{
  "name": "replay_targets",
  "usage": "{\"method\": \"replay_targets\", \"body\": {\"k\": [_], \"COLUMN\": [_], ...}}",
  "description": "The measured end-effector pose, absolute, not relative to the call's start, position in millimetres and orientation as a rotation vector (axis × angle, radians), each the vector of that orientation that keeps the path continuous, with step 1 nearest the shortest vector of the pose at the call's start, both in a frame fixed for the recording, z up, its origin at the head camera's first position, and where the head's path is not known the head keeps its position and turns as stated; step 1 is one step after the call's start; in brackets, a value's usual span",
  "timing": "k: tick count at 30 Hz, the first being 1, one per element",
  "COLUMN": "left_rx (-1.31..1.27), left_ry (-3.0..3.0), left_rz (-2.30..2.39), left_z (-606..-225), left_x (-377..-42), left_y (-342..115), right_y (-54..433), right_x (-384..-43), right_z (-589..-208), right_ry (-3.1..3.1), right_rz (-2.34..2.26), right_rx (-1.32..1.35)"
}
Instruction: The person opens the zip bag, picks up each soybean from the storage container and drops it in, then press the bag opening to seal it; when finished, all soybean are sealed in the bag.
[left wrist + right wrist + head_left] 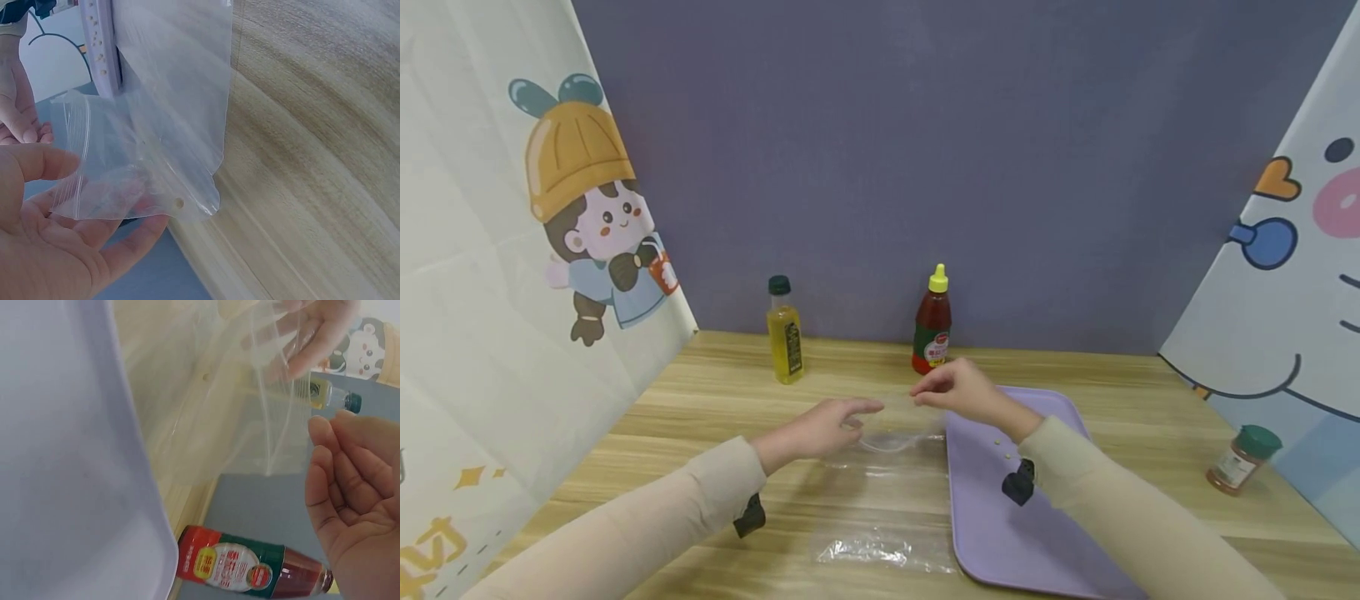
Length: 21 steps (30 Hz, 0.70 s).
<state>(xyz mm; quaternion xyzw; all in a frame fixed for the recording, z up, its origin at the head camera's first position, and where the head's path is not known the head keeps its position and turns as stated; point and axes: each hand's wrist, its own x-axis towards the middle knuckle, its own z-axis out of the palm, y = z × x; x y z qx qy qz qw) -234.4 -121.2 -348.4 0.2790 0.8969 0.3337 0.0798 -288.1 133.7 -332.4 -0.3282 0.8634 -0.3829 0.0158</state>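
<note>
A clear zip-lock bag (pixel 883 492) lies flat on the table, its mouth end raised. My left hand (pixel 829 427) holds that end, with the thumb at the zip strip and the fingers behind the film (pixel 119 187). A small pale bean (pixel 179 203) shows inside the bag. My right hand (pixel 962 390) is just past the mouth's other side, its thumb and fingertips drawn together (pixel 325 437). Nothing shows between them, and they look slightly apart from the film. Several small yellowish beans (pixel 997 442) lie on the purple tray (pixel 1000 533), partly under the right forearm.
Toward the back stand a yellow oil bottle (pixel 786 342) with a dark cap and a red sauce bottle (pixel 933 325) with a yellow nozzle. A green-capped spice jar (pixel 1243 460) stands at the right. A grey-blue panel (pixel 910 167) closes off the table's back.
</note>
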Motion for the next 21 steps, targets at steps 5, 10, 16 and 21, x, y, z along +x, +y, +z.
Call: {"method": "replay_targets", "body": {"k": [5, 10, 16, 21], "left_rx": [0.832, 0.829, 0.855, 0.813], "left_ry": [2.7, 2.705, 2.695, 2.69], "left_rz": [0.995, 0.999, 1.01, 0.997], "left_z": [-347.9, -348.2, -350.6, -356.3], "left_x": [-232.7, -231.9, -233.1, -233.6], "left_y": [-121.4, -122.6, -124.4, -125.6], "right_y": [145.2, 161.8, 188.7, 213.3], "right_x": [-289.7, -291.8, -298.7, -306.2], "right_z": [-333.3, -334.4, -338.1, -344.1], "right_ry": [2.701, 2.722, 2.788, 2.823], "right_rz": [-1.232, -1.261, -1.208, -1.158], "right_rx": [-0.965, -0.939, -0.94, -0.892]}}
